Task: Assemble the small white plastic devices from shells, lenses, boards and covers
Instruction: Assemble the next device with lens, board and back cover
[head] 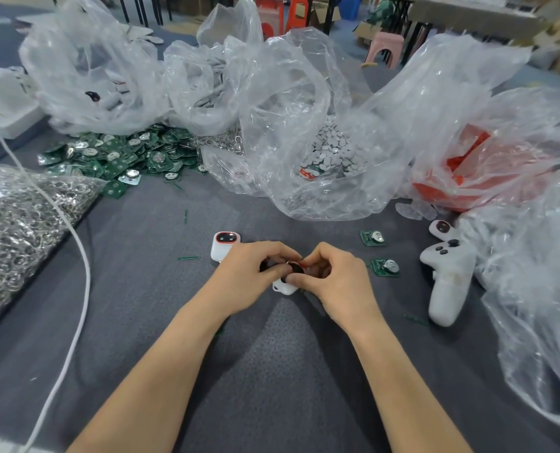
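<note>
Both hands meet at the table's middle over one small white shell (285, 288) with a dark, red-rimmed lens (295, 267) on top. My left hand (251, 273) grips the device from the left with curled fingers. My right hand (336, 278) pinches its right side, thumb on the white edge. Most of the device is hidden under the fingers. A finished white device (223, 246) with a red-rimmed dark lens lies just left of my left hand. Two loose green boards (373, 238) (386, 267) with coin cells lie to the right.
A pile of green boards (118, 155) lies at back left beside clear bags (291, 125) of parts. A bag of metal rings (17, 223) sits left, crossed by a white cable (84, 276). A white controller (448, 279) lies right, near a red-filled bag (468, 178).
</note>
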Action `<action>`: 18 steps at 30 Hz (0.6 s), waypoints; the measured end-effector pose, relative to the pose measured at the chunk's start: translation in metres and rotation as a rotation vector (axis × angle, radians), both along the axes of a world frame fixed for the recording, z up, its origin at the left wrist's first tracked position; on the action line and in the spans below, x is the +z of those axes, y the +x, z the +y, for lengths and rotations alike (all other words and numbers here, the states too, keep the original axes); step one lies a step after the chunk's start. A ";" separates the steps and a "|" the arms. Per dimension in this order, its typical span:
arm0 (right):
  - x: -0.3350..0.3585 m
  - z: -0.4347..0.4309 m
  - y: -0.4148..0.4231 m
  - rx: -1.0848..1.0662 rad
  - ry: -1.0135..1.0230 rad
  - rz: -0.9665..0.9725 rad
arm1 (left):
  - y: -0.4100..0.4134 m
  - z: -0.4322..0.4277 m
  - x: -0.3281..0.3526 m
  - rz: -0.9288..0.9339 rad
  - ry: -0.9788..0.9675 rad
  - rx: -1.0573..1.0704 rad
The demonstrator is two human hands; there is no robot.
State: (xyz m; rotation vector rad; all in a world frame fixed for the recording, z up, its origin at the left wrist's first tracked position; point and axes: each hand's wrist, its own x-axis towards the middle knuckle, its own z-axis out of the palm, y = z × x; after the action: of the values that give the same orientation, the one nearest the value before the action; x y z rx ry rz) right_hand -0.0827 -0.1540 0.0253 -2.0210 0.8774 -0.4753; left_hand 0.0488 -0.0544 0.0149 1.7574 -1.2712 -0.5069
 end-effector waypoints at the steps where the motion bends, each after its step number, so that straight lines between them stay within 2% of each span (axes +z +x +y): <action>1: 0.000 0.000 -0.001 0.012 -0.005 -0.004 | 0.000 0.000 0.000 -0.013 0.003 0.003; 9: 0.005 -0.007 -0.011 0.093 -0.048 0.004 | 0.004 0.000 -0.001 -0.032 0.034 -0.020; 14: 0.004 -0.002 -0.011 0.131 -0.281 0.063 | 0.004 0.000 0.000 -0.059 0.033 -0.013; 18: 0.004 0.000 -0.010 0.148 -0.373 0.093 | 0.002 -0.001 0.002 -0.086 0.031 -0.008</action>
State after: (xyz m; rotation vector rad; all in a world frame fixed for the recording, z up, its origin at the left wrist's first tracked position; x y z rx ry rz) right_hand -0.0931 -0.1543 0.0289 -2.4453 0.7264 -0.4930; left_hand 0.0512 -0.0557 0.0170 1.8176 -1.3368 -0.4626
